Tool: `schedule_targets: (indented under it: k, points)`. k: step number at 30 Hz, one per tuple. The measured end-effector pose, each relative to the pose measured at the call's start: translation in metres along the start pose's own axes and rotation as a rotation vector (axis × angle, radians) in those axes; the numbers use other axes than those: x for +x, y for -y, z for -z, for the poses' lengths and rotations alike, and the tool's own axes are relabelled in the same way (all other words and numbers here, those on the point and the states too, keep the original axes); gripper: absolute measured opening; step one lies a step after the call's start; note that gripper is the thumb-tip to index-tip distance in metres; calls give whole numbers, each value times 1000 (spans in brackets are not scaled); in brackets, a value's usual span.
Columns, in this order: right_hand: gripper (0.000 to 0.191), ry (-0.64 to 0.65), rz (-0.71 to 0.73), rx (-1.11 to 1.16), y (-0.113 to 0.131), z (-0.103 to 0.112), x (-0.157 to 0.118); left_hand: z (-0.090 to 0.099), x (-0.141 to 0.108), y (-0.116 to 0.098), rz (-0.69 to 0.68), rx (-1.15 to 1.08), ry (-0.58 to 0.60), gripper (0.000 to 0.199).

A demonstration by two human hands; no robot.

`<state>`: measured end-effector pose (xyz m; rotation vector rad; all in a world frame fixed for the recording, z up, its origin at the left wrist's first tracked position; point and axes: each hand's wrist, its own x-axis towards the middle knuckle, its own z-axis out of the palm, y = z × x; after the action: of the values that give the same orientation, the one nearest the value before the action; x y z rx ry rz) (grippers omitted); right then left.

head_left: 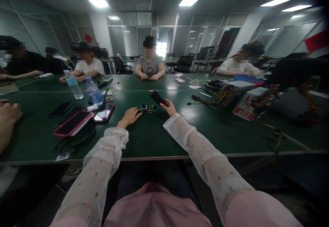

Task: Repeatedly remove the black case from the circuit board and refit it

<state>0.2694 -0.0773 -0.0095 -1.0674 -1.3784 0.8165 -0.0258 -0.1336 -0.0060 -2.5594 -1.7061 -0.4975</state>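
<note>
A small green circuit board (148, 109) with a dark, light-edged square part on it lies on the green table (154, 141) in front of me. My left hand (131, 116) rests on the table at the board's left edge, fingers spread and pointing right. To the right of the board, my right hand (170, 108) holds a flat black rectangular object (157, 97) between thumb and fingers, tilted above the table. Its far end points up and left, beyond the board.
Phones, one in a pink-edged case (74, 123), cables and two water bottles (94, 91) stand or lie at the left. Metal boxes with wires (246, 105) are at the right. Several people sit around, one person's hand (10, 112) at the left edge.
</note>
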Motion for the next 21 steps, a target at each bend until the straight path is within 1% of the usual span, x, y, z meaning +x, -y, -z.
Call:
schedule_targets:
  k: [3,9,14,17,21]
  points:
    - [81,31,36,-25,4,-2,-2,0,0,-1,10,-3,-7,53]
    - [76,143,135,-37,14,-4,-9,1,-1,-2,6,-5,-10,53]
    - [71,224,176,-61,23,-10,-11,1,0,-4,35,3,-7,51]
    - [68,290,206,-104,23,-14,-11,2,0,-5,53,12,-12,48]
    - [64,346,231,-207,14,-16,-11,5,-1,-8,50,-6,-2,50]
